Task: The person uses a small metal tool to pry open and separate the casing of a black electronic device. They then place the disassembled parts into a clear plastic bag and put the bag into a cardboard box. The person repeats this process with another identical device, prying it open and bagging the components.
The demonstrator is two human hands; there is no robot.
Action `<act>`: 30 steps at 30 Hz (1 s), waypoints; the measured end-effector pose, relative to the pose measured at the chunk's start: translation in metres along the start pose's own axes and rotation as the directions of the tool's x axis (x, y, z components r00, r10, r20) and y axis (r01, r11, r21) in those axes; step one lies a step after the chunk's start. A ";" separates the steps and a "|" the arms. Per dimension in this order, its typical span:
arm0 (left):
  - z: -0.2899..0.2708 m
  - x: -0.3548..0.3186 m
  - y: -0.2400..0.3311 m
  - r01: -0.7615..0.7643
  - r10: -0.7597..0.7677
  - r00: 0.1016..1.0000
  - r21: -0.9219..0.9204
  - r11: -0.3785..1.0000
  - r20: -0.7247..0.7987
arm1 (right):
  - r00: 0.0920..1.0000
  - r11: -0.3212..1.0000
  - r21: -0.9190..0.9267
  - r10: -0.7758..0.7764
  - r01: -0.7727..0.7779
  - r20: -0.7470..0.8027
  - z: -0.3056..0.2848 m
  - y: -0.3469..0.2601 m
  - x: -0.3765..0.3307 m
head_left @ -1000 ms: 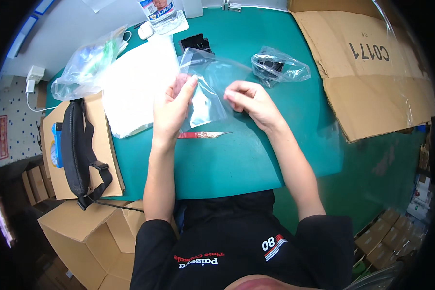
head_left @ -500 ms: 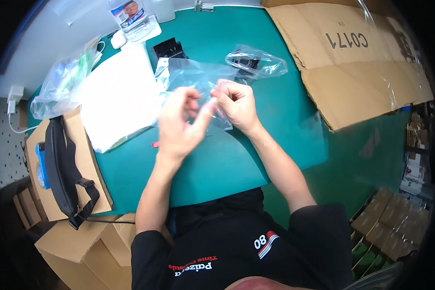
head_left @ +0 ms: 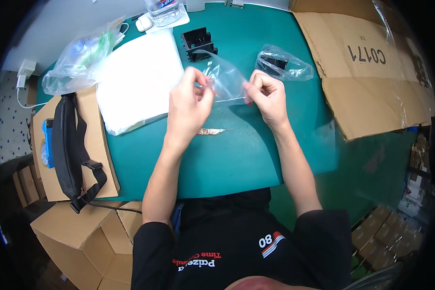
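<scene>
- Head view: left hand (head_left: 188,104) pinches the near-left edge of a clear bag (head_left: 224,79), thumb and fingers closed on the film.
- Right hand (head_left: 267,96) grips the bag's right edge, fingers curled tight over it.
- Bag is up off the green table (head_left: 227,154), stretched between both hands, its top flaring toward the far side.
- Just under the hands, a thin metal tool (head_left: 212,131) lies flat on the table, untouched.
- Behind the bag, a black plastic part (head_left: 198,43) sits on the table.
- Right of that, a second clear bag (head_left: 285,64) with a dark piece inside lies near the right hand, apart from it.
- Left of the left hand, a white sheet stack (head_left: 137,79) covers the table.
- Further left, a bag of greenish items (head_left: 79,60) rests at the table's corner.
- Far right, flattened cardboard (head_left: 367,72) under loose film.
- Far left, a black strap (head_left: 70,145) lies over a cardboard box (head_left: 99,140).
</scene>
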State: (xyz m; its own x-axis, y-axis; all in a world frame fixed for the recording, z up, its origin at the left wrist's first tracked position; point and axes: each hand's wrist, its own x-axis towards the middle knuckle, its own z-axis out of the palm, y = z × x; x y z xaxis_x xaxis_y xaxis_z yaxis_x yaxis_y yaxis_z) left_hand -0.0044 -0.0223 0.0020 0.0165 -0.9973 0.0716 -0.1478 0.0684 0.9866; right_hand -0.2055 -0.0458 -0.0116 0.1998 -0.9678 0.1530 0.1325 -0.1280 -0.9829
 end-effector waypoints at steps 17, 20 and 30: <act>0.022 -0.006 -0.004 -0.227 0.257 0.963 0.278 0.934 -0.077 | 0.967 0.789 -0.598 -0.238 0.137 -0.093 0.031 0.001 -0.009; 0.024 -0.009 0.000 -0.162 0.185 0.982 0.332 0.929 -0.038 | 0.978 0.818 -0.571 -0.170 0.073 -0.118 0.033 0.009 -0.014; -0.026 0.013 0.012 -0.166 0.155 0.986 0.493 0.854 0.063 | 0.981 0.826 -0.530 -0.145 0.193 0.131 0.019 -0.012 -0.005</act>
State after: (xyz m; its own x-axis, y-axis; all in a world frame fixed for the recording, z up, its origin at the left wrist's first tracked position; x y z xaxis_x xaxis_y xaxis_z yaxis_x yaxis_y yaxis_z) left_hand 0.0197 -0.0337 0.0190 -0.0686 -0.9743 0.2145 -0.6164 0.2105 0.7588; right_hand -0.1901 -0.0351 0.0011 0.3036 -0.9022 0.3064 -0.3662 -0.4074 -0.8366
